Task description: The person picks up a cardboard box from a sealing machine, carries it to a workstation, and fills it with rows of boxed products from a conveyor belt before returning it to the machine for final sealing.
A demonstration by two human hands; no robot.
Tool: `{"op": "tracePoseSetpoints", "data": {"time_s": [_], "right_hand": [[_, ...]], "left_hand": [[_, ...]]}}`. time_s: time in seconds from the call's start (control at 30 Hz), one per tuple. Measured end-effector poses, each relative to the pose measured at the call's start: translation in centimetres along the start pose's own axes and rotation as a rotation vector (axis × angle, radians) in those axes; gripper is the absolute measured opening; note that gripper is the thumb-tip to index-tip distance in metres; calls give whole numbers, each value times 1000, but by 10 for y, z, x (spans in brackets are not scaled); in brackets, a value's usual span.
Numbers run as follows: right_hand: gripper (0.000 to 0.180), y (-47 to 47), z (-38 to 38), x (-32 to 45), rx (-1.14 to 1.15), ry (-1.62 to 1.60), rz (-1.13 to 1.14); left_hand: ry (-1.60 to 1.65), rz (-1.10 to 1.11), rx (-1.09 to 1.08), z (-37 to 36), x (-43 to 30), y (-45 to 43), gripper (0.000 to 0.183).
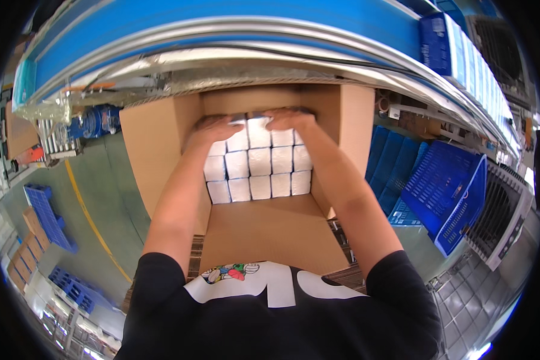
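An open cardboard carton point(265, 229) lies before me with its mouth towards me. Inside it, white wrapped packs point(259, 162) with dark blue edges are stacked in three rows. My left hand point(218, 128) is at the upper left of the stack, laid over the top-row packs. At the upper right, my right hand point(290, 119) rests against the same row, its fingers pointing inward. Both hands partly cover the top packs and are slightly blurred. The fingertips' grip is hidden, so I cannot tell whether they hold a pack.
Beyond the carton runs a blue conveyor belt point(234, 11) with a metal rail point(252, 28). A row of blue-and-white packs point(472, 58) stands at its right. Blue plastic crates point(445, 189) are on my right. Blue pallets point(49, 218) and a yellow floor line point(87, 211) lie left.
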State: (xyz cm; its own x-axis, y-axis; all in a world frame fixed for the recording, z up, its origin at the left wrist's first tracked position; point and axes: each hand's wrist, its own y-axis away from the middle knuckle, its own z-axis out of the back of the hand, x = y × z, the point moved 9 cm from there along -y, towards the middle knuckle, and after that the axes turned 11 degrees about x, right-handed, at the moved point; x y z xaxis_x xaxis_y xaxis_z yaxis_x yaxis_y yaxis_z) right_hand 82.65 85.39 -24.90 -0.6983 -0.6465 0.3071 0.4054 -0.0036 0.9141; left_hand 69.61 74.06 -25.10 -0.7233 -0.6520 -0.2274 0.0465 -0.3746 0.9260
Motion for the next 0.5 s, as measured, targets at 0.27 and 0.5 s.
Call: {"op": "tracePoseSetpoints", "data": {"time_s": [0.27,0.5], "right_hand": [[63,181,39,-32,-70,-675,711],[56,475,171,-374,-1553,-872,27]], "left_hand": [[-97,-111,-13,-19,20,-28,70],[232,-413,-108,-26,-109,30,50]]}}
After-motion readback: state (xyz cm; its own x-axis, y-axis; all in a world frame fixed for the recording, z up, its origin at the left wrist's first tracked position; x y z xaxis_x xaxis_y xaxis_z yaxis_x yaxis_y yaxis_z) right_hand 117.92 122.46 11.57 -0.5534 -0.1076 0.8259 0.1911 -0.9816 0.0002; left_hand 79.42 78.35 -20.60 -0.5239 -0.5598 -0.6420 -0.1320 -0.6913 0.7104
